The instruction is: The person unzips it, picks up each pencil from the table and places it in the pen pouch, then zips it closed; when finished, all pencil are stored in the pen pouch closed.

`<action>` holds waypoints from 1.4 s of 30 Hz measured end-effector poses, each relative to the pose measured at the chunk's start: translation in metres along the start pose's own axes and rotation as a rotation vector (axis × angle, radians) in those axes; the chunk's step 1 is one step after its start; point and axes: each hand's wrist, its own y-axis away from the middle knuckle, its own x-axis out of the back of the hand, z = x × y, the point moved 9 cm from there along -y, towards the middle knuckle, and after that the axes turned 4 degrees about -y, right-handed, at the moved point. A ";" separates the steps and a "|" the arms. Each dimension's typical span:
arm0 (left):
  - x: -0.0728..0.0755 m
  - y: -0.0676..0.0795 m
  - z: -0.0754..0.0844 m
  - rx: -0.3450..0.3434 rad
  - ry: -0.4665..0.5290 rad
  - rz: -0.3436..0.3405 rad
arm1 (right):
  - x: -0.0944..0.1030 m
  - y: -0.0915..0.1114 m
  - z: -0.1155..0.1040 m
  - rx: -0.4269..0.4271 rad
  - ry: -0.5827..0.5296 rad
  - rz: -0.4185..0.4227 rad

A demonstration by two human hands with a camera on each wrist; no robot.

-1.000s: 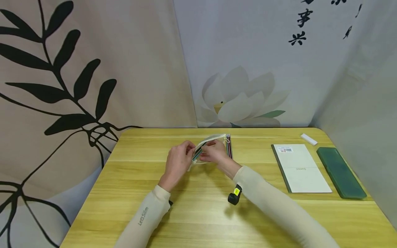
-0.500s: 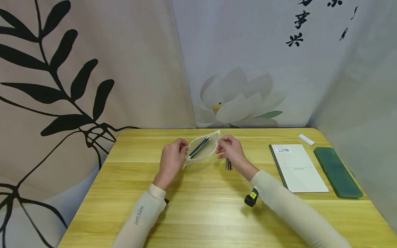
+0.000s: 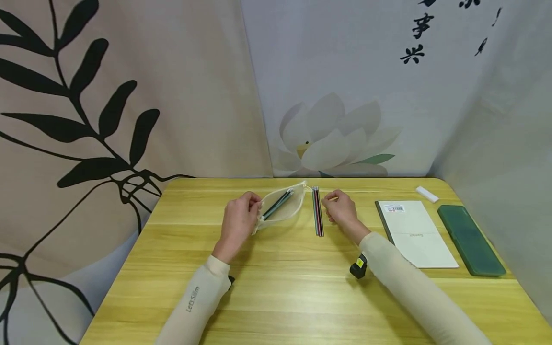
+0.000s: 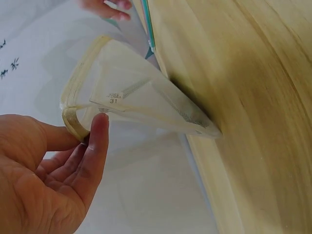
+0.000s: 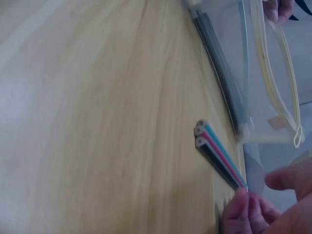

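Note:
A translucent mesh pouch (image 3: 294, 209) with a cream zip edge stands with its mouth spread. My left hand (image 3: 239, 218) pinches it at the zip end between thumb and fingers, as the left wrist view shows at the pouch's corner (image 4: 119, 92). Several dark and grey-green pencils (image 3: 277, 205) lie inside it. To the pouch's right, a small bundle of pencils (image 3: 317, 213) in black, red and teal lies on the table. Beside that bundle is my right hand (image 3: 341, 209), thumb apart from the loosely bent fingers; in the right wrist view its fingertips overlap the far end of the pencils (image 5: 219, 153).
On the right of the wooden table (image 3: 276, 297) lie a pale notebook (image 3: 418, 239), a green case (image 3: 472, 242) and a small white block (image 3: 427, 193). A printed curtain (image 3: 207, 96) hangs right behind the table's back edge.
My right hand has come out of the pouch and moved right, past the loose pencils, which now show whole. The pouch mouth has spread wider; my left hand keeps its pinch on it.

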 end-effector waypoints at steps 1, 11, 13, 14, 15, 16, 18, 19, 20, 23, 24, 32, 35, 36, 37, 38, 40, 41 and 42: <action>0.000 0.000 0.000 -0.001 0.001 -0.004 | 0.000 -0.001 0.002 -0.013 0.010 -0.015; -0.004 0.005 0.000 0.003 -0.043 -0.041 | -0.008 -0.008 0.004 -0.021 0.135 -0.112; -0.006 0.005 0.000 0.003 -0.045 -0.048 | -0.009 -0.009 0.004 -0.023 0.153 -0.115; -0.006 0.005 -0.001 0.001 -0.048 -0.050 | -0.009 -0.009 0.004 -0.024 0.157 -0.114; -0.007 0.005 -0.001 0.000 -0.051 -0.050 | -0.009 -0.009 0.004 -0.027 0.160 -0.113; -0.007 0.004 -0.002 -0.001 -0.052 -0.049 | -0.009 -0.009 0.004 -0.027 0.160 -0.112; -0.007 0.003 -0.003 -0.003 -0.058 -0.044 | -0.009 -0.010 0.004 -0.027 0.164 -0.110; -0.006 0.003 -0.004 -0.002 -0.059 -0.039 | -0.009 -0.010 0.004 -0.025 0.168 -0.110; -0.006 0.003 -0.005 -0.002 -0.059 -0.035 | -0.009 -0.010 0.004 -0.023 0.170 -0.109; -0.005 0.002 -0.006 -0.003 -0.053 -0.028 | -0.010 -0.010 0.003 -0.020 0.178 -0.108; -0.005 0.002 -0.006 -0.003 -0.048 -0.026 | -0.010 -0.010 0.003 -0.019 0.180 -0.108; -0.004 0.001 -0.009 0.005 -0.037 -0.024 | -0.009 -0.010 0.000 0.008 0.244 -0.062; -0.003 0.001 -0.010 0.007 -0.035 -0.024 | -0.009 -0.010 -0.004 0.024 0.307 -0.026; -0.003 0.001 -0.011 0.008 -0.034 -0.025 | -0.008 -0.009 -0.005 0.027 0.328 -0.023; -0.002 0.001 -0.011 0.009 -0.033 -0.027 | -0.008 -0.010 -0.006 0.032 0.345 -0.021; -0.002 0.001 -0.011 0.011 -0.032 -0.029 | -0.008 -0.010 -0.008 0.040 0.366 -0.022; -0.001 0.001 -0.012 0.016 -0.031 -0.031 | -0.005 -0.011 -0.010 0.060 0.408 -0.026; -0.001 0.001 -0.012 0.017 -0.031 -0.033 | -0.003 -0.011 -0.010 0.065 0.422 -0.026; -0.001 0.001 -0.012 0.017 -0.030 -0.033 | -0.002 -0.012 -0.010 0.069 0.436 -0.030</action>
